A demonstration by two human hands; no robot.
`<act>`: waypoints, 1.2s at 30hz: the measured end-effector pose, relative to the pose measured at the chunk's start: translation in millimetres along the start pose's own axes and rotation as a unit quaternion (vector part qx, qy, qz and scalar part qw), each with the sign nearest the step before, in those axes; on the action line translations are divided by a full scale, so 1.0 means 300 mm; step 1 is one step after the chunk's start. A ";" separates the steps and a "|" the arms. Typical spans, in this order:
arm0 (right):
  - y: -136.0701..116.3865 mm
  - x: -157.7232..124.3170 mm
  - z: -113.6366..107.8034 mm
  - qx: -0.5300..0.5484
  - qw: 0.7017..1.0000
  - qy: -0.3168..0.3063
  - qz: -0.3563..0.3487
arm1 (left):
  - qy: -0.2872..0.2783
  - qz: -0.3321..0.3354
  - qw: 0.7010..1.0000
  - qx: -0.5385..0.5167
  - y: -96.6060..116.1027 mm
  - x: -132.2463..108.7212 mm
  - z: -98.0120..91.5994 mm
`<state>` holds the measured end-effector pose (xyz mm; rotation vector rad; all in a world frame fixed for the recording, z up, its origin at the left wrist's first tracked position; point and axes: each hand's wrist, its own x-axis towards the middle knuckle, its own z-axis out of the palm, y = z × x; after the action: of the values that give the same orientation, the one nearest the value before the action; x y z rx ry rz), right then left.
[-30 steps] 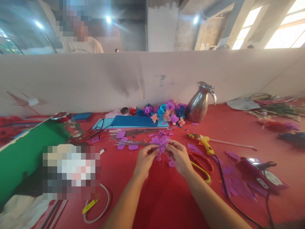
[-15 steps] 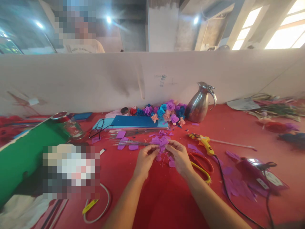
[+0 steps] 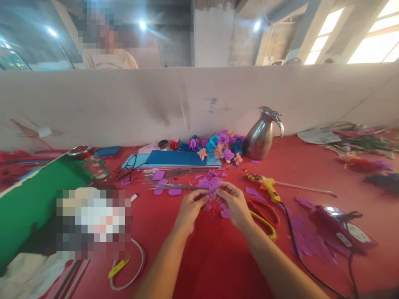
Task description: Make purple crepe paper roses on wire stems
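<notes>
Left hand [image 3: 190, 207] and right hand [image 3: 235, 205] both pinch the purple paper flower [image 3: 210, 185], seemingly at its petals; light fingertip pressure suits best.

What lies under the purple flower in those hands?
Red tabletop with loose purple petal scraps. Left hand and right hand pinch the purple flower and cover whatever lies directly beneath them.
</notes>
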<state>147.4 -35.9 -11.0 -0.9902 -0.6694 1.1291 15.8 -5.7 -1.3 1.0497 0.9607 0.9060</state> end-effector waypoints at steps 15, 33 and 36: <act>-0.001 -0.006 0.006 -0.038 0.999 -0.008 0.003 | -0.009 -0.027 0.999 -0.014 -0.009 0.006 -0.007; 0.061 0.033 -0.086 -0.481 0.846 0.041 -0.228 | 0.306 0.088 0.888 0.332 -0.001 0.089 -0.364; 0.061 0.019 -0.078 -0.492 0.842 0.016 -0.222 | 0.321 0.055 0.868 0.375 0.018 0.071 -0.354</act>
<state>161.5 -35.7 -37.9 -1.5874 -1.4341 0.2907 -77.9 44.7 -22.0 1.4956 1.9328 1.0228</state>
